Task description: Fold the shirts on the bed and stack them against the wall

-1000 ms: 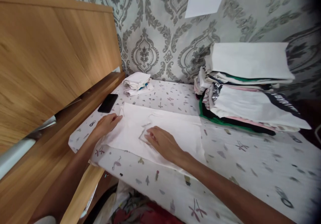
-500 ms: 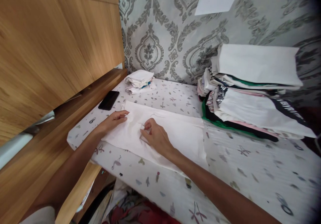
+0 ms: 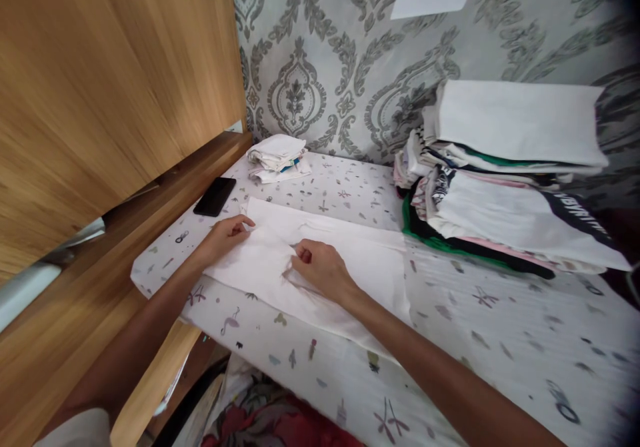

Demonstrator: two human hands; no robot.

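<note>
A white cloth [image 3: 370, 247] lies spread in a long strip across the patterned sheet [image 3: 345, 360]. At its left end my left hand [image 3: 227, 237] is closed, thumb and forefinger pinching the fabric near the far corner. My right hand [image 3: 320, 267] is closed in a pinch on the cloth near its middle. Between the two hands the fabric is drawn up slightly, with creases running under my right fingers. The right fingertips are partly hidden by the hand itself.
A black phone [image 3: 215, 196] rests at the left edge by the wooden furniture [image 3: 125, 87]. Behind it is a small stack of folded white cloths [image 3: 277, 157]. A tall pile of folded clothes [image 3: 520, 123] stands at the right, against the patterned wall [image 3: 345, 67].
My right hand has moved slightly right, drawing the pinched fabric with it, so the cloth between my hands is tauter. My left hand stays at the left end.
</note>
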